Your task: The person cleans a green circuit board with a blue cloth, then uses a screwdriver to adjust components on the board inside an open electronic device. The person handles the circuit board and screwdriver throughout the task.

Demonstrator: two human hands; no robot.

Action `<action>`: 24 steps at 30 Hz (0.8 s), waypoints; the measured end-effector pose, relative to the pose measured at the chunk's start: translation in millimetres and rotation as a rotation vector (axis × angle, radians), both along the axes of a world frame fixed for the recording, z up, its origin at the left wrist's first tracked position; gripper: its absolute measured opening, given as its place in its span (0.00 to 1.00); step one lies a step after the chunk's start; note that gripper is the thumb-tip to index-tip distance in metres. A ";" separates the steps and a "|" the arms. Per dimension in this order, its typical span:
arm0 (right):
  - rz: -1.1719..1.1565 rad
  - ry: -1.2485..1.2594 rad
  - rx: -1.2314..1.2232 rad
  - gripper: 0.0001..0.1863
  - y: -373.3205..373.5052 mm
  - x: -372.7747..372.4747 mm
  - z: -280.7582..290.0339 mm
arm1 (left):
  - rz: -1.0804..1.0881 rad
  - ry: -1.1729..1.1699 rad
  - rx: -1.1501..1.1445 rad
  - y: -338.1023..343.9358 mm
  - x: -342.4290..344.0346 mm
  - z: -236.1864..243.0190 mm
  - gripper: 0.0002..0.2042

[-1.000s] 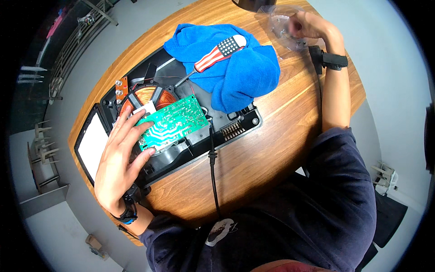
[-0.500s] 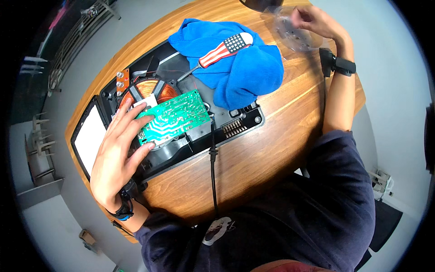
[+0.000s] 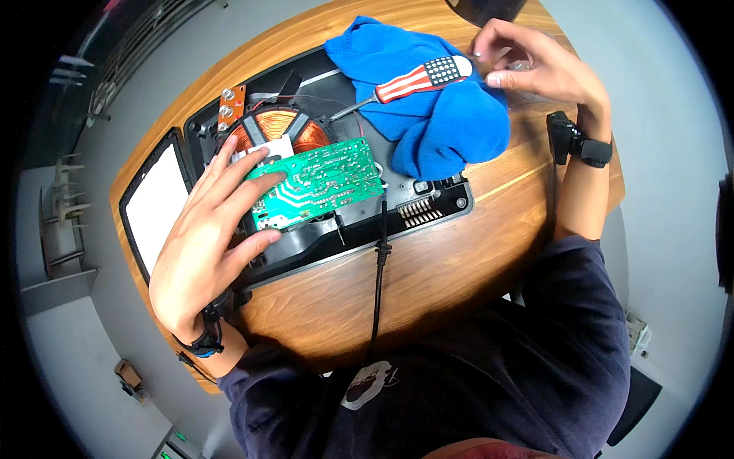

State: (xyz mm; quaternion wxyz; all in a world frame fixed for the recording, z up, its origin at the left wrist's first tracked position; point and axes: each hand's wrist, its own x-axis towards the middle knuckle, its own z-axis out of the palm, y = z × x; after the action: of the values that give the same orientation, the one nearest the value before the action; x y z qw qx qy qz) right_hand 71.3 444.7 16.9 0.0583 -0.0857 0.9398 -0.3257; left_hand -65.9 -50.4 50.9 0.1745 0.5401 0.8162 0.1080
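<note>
My left hand point(image 3: 206, 229) grips the left end of a green circuit board point(image 3: 329, 180), fingers over its face and thumb at the lower edge. The board is tilted, solder side up, above the open black housing point(image 3: 306, 249) of an appliance. Behind it sits a round copper coil point(image 3: 310, 136). My right hand point(image 3: 539, 69) is raised by the handle end of a screwdriver point(image 3: 424, 79), its fingers curled; whatever they hold is too small to make out. The screwdriver lies across a crumpled blue cloth point(image 3: 451, 138), tip beside the coil.
A small orange board point(image 3: 231, 107) stands at the housing's far left. The black power cord point(image 3: 380, 268) runs toward me over the wooden table point(image 3: 443, 252). A white panel in a black frame point(image 3: 157, 210) lies at left. A dark round object point(image 3: 489, 9) stands at the far edge.
My right hand has come from above the clear plastic dish toward me, to beside the screwdriver handle. The left hand stays on the circuit board. The whole view has shifted slightly.
</note>
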 end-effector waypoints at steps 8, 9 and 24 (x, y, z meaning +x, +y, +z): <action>-0.039 0.214 0.204 0.29 -80.1 -17.5 -15.9 | 0.015 0.048 0.021 -10.6 -2.4 -1.7 0.39; -0.043 0.254 0.234 0.26 -84.6 -20.4 -15.9 | 0.015 0.050 0.011 -15.0 -1.6 -0.9 0.39; 0.022 0.302 0.625 0.16 -119.4 -30.4 37.6 | 0.075 0.138 0.036 -28.3 -2.6 -7.5 0.40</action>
State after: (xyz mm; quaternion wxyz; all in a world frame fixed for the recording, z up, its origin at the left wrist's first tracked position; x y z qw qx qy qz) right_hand 40.9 325.4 54.5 -0.0547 -0.1209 0.9911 -0.0049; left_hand -68.5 -78.8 43.4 0.1039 0.5183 0.8439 0.0919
